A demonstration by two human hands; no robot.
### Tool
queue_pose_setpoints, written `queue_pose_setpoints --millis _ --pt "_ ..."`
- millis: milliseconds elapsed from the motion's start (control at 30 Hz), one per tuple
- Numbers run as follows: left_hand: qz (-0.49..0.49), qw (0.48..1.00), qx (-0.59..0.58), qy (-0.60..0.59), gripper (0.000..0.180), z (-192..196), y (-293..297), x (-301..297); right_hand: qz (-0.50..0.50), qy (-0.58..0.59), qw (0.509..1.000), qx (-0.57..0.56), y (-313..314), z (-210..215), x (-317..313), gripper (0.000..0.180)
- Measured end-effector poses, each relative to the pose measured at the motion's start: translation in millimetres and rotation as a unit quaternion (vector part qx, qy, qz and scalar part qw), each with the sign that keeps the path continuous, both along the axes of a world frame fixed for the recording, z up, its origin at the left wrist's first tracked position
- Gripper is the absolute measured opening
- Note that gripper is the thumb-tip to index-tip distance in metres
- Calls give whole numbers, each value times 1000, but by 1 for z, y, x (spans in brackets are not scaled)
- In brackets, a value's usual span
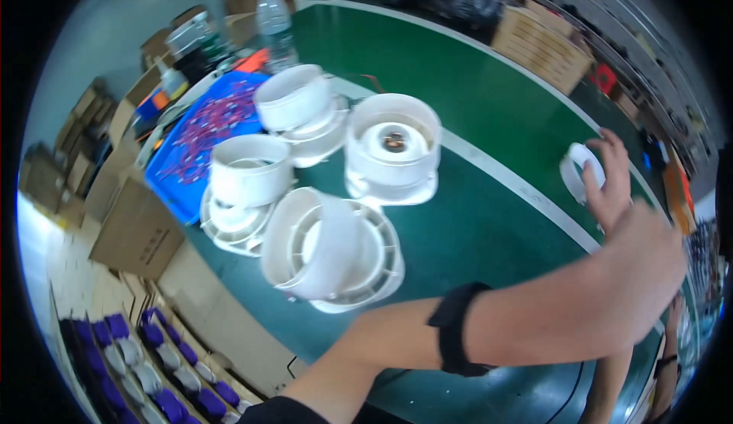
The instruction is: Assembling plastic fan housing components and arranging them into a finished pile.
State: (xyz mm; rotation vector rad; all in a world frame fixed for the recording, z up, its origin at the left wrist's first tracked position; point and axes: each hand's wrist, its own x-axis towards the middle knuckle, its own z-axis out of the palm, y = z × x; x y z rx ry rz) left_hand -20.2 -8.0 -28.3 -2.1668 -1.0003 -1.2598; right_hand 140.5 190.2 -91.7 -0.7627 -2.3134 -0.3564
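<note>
My right hand [612,187] reaches toward the table's far right edge. Its thumb and fingers are closed around the rim of a small white plastic ring [569,173]. My left hand [588,294], blurred and close to the camera, crosses in front of my right forearm; its fingers are turned away and hidden. Left of my hands stand several white plastic round housings. One [353,172] is upright with a copper-coloured part at its centre. Nearer me, another housing [334,248] has its cylinder tilted to the left, with a ribbed round base behind. Two more, one housing [252,172] and another housing [292,97], stand beside the tray.
A blue tray [169,166] of red and purple wires lies at the left. Behind it stands a clear water bottle [275,23]. Cardboard boxes, one a large box [542,48], line the far side. Purple and white parts [145,363] fill a carton at lower left. Another person's arm [667,370] shows at right.
</note>
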Motion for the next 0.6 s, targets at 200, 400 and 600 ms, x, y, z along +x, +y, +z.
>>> queue_pose_setpoints --millis 200,400,600 --pt "-106 976 -187 -26 21 -27 1 83 264 -65 961 -43 -118 -4 -150 33" --pt "-153 932 -325 44 13 -23 8 116 281 -188 928 -156 -127 -6 -201 39" --pt "-106 931 -342 67 13 -1 -10 49 193 -232 923 -238 -114 -6 -189 22"
